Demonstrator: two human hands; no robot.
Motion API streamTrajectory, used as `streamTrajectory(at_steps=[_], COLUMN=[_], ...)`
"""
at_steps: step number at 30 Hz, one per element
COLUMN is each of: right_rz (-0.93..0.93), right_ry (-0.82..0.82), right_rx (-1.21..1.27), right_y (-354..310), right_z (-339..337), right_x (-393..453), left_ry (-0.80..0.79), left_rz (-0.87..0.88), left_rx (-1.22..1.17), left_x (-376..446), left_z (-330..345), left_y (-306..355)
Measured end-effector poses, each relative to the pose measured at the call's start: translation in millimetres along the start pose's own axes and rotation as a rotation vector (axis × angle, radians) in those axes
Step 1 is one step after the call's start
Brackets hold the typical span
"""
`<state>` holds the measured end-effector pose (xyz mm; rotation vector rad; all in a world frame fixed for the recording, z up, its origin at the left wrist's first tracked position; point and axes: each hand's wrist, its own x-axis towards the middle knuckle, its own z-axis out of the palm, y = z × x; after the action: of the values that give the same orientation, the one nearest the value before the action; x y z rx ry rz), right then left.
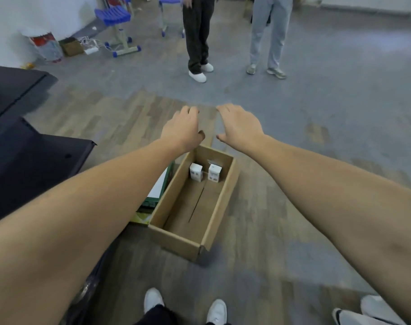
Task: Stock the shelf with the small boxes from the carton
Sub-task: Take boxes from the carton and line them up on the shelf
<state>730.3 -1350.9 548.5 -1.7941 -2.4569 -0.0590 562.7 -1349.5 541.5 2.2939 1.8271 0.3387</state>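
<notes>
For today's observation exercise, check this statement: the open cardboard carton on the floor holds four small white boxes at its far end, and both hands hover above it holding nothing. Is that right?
Not quite. The head view shows only two small white boxes, not four, at the far end of the carton. The rest stands: the carton is open on the floor, and the left hand and right hand hover above it holding nothing.

Both empty hands [182, 131] [240, 127] above the carton [219, 212]; two small boxes [196, 171] [214, 172] inside
</notes>
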Motion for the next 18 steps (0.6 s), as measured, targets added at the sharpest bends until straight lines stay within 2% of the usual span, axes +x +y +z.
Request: streamTrajectory(at_steps=[10, 18], right_rz=[-0.012, 0.012], right_ry=[-0.077, -0.17], right_rx=[0.056, 0.043], right_y=[19, 10], right_z=[48, 129], right_x=[22, 75], left_ry=[-0.06, -0.132], left_rz=[-0.038, -0.121], left_rx=[-0.011, -0.075], left_x=[24, 67], left_z=[55, 123], left_y=[1, -60])
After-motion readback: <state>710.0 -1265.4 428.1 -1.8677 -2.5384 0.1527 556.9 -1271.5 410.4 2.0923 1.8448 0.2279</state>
